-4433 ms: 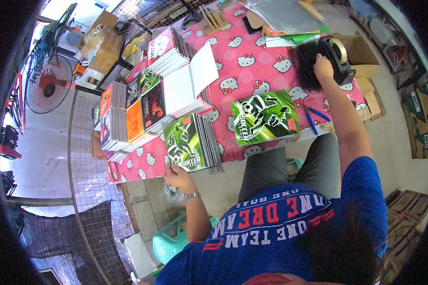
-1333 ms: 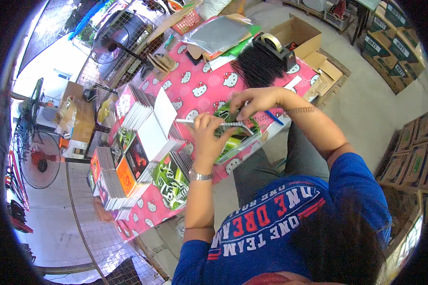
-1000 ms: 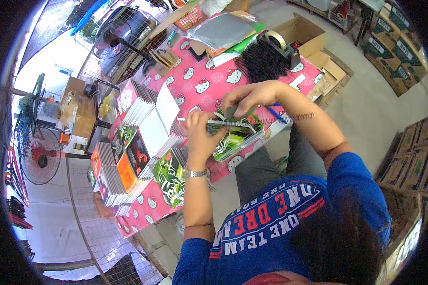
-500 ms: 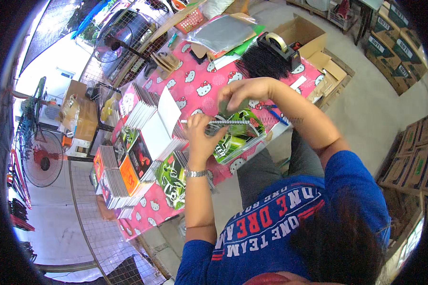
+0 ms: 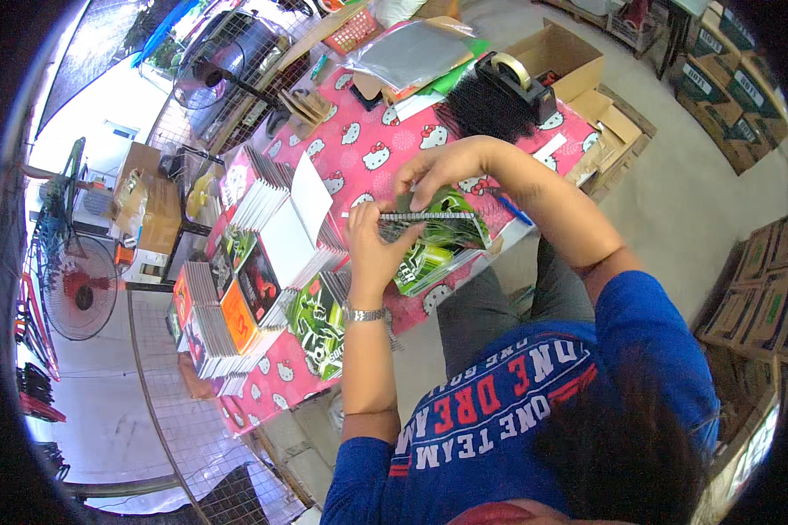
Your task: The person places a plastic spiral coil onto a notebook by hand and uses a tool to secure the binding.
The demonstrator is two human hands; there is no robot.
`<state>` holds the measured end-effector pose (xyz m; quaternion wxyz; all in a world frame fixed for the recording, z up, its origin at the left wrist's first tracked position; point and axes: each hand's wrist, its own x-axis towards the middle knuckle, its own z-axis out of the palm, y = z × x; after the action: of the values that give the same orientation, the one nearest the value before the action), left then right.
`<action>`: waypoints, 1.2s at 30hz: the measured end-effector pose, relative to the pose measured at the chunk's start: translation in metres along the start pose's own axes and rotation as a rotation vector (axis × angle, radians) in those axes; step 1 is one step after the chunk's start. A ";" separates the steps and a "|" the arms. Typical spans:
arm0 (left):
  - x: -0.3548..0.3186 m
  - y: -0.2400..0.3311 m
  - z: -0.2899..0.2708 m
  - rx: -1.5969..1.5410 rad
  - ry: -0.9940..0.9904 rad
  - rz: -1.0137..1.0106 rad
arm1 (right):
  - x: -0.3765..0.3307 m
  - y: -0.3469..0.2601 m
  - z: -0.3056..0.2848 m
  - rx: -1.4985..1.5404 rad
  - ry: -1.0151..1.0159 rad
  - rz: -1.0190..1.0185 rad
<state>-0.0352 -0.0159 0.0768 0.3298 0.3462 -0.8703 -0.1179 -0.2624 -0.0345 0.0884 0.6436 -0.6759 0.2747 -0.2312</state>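
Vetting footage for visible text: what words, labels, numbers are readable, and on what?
Locations only, wording not copied:
Blue shirt: large white and red lettering, readable.
Left green notebook: white lettering, partly hidden.
Central green notebooks: white lettering, partly hidden.
Green-and-brown boxes: pale labels, small lettering.
Brown cartons: print too small.

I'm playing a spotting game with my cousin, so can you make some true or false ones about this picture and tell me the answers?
1. The left hand grips a green notebook. True.
2. The watch is on the right wrist. False: it is on the left.
3. A tape dispenser stands beside the black coils. True.
4. The tablecloth is plain blue. False: it is pink with white cat faces.
5. The right hand touches a fan. False: it is at the notebook.
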 end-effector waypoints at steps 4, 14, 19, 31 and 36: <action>-0.001 0.005 -0.015 -0.084 -0.039 -0.074 | -0.006 0.000 0.007 0.624 -0.127 -0.384; -0.006 -0.041 -0.012 -0.230 -0.134 -0.156 | 0.024 0.006 -0.006 -0.214 0.038 0.061; -0.005 -0.051 -0.009 -0.453 -0.189 -0.281 | 0.028 0.001 -0.006 0.179 -0.068 -0.187; -0.017 -0.042 -0.016 -0.616 -0.024 -0.500 | -0.088 0.127 -0.025 -1.069 1.325 0.405; -0.035 -0.034 -0.006 -0.741 0.231 -0.464 | -0.148 0.179 0.025 -1.192 1.494 0.788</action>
<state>0.0051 -0.0168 0.0496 0.4914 0.4019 -0.6261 -0.4527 -0.3691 0.0794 -0.0860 -0.1004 -0.4312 0.8760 -0.1913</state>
